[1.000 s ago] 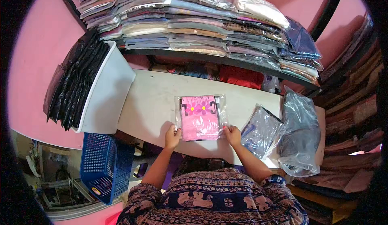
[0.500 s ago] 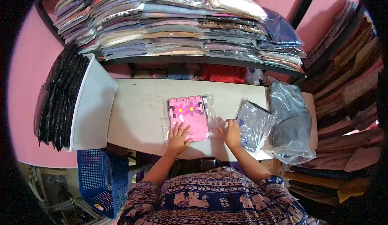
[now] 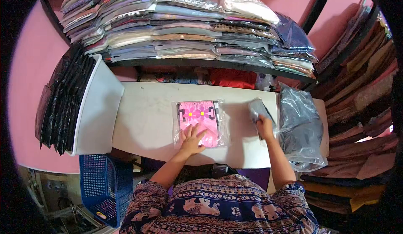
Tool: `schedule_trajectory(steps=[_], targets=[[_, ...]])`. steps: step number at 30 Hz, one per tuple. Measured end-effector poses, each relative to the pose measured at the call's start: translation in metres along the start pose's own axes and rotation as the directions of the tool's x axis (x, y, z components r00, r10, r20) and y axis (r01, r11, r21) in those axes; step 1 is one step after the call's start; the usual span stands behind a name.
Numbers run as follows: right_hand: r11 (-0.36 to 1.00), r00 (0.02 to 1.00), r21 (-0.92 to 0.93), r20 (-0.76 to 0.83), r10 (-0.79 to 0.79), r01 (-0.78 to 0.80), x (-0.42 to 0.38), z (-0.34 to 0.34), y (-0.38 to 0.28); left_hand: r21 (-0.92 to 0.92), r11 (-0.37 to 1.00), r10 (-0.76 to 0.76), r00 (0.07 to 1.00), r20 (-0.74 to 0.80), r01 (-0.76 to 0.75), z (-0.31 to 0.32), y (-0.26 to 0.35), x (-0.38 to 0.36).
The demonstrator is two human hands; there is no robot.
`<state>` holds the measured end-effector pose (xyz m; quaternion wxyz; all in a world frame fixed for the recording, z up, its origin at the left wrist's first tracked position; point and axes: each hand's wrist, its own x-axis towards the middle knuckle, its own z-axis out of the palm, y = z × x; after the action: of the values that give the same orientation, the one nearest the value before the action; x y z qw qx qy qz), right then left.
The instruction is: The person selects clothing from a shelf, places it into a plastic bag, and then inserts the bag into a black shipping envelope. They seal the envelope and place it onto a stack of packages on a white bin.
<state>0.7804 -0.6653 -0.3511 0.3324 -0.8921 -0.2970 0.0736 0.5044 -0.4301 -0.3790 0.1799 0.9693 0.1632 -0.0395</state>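
Observation:
A folded pink garment (image 3: 212, 129) with purple flowers and dark lettering lies in a clear plastic bag in the middle of the white table. My left hand (image 3: 192, 139) rests flat on its lower left part, fingers spread. To the right, my right hand (image 3: 265, 127) grips the edge of a grey garment in a clear bag (image 3: 257, 108), which is tilted up and blurred by motion. Just beyond it lies a larger grey plastic bag (image 3: 301, 122) with dark contents.
A white bin (image 3: 98, 108) packed with black plastic packages (image 3: 63, 99) stands at the left of the table (image 3: 147, 120). Below it is a blue basket (image 3: 98, 187). Stacks of bagged garments (image 3: 184, 36) fill the shelf behind, and clothes (image 3: 357, 120) hang at the right.
My right hand has moved right and taken hold of the grey bagged garment, tilting it up from the table. My left hand stays on the pink garment, its fingers spread wider.

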Motion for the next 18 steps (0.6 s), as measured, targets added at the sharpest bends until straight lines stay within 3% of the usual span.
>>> schedule_trajectory(steps=[3, 5, 6, 7, 9, 10, 11, 12, 13, 14, 15, 17, 18], targets=[[0.988, 0.997, 0.141, 0.006, -0.071, 0.070, 0.024, -0.039, -0.087, 0.024, 0.999, -0.038, 0.999, -0.012, 0.038, -0.004, -0.001, 0.005], [0.924, 0.934, 0.139, -0.084, -0.346, 0.355, 0.015, -0.053, -0.146, -0.133, 0.990, 0.032, 0.986, -0.165, -0.054, 0.002, -0.013, 0.013], [0.856, 0.853, 0.060, -0.139, -0.502, 0.513, 0.007, -0.049, -0.168, -0.015, 0.998, 0.049, 0.965, -0.259, -0.055, 0.007, -0.018, 0.016], [0.760, 0.744, -0.025, -0.181, -0.643, 0.650, -0.002, -0.041, -0.185, -0.015, 0.999, 0.041, 0.965, -0.258, -0.046, 0.005, -0.023, 0.019], [0.719, 0.720, -0.085, -0.016, -0.693, 0.690, -0.029, -0.015, -0.207, -0.412, 0.911, -0.097, 0.984, -0.147, 0.028, 0.001, -0.033, 0.025], [0.714, 0.718, -0.081, 0.075, -0.692, 0.696, -0.042, 0.005, -0.210, -0.070, 0.997, -0.006, 0.971, -0.239, -0.011, 0.061, -0.077, 0.030], [0.709, 0.711, -0.077, 0.163, -0.684, 0.701, -0.052, 0.029, -0.206, -0.066, 0.998, -0.006, 0.971, -0.239, -0.010, 0.055, -0.090, 0.028], [0.709, 0.710, -0.073, 0.159, -0.685, 0.701, -0.060, 0.055, -0.195, -0.721, 0.617, -0.414, 0.909, 0.043, 0.315, 0.042, -0.099, 0.030], [0.718, 0.705, -0.105, 0.333, -0.627, 0.688, -0.068, 0.084, -0.181, -0.858, -0.180, -0.470, 0.724, 0.505, 0.481, 0.030, -0.104, 0.030], [0.723, 0.680, -0.138, 0.493, -0.542, 0.677, -0.075, 0.105, -0.169, -0.887, -0.379, -0.328, 0.859, 0.394, 0.262, 0.010, -0.097, 0.024], [0.727, 0.684, -0.136, 0.489, -0.542, 0.673, -0.081, 0.115, -0.159, -0.888, -0.373, -0.327, 0.858, 0.395, 0.267, 0.008, -0.096, 0.023], [0.721, 0.572, 0.168, 0.501, -0.650, 0.672, -0.083, 0.127, -0.142, -0.935, -0.333, -0.414, 0.871, 0.265, 0.126, 0.009, -0.095, 0.019], [0.776, 0.601, 0.185, 0.533, -0.595, 0.604, -0.077, 0.126, -0.145, -0.977, 0.087, -0.565, 0.817, 0.114, 0.196, 0.010, -0.096, 0.022]])
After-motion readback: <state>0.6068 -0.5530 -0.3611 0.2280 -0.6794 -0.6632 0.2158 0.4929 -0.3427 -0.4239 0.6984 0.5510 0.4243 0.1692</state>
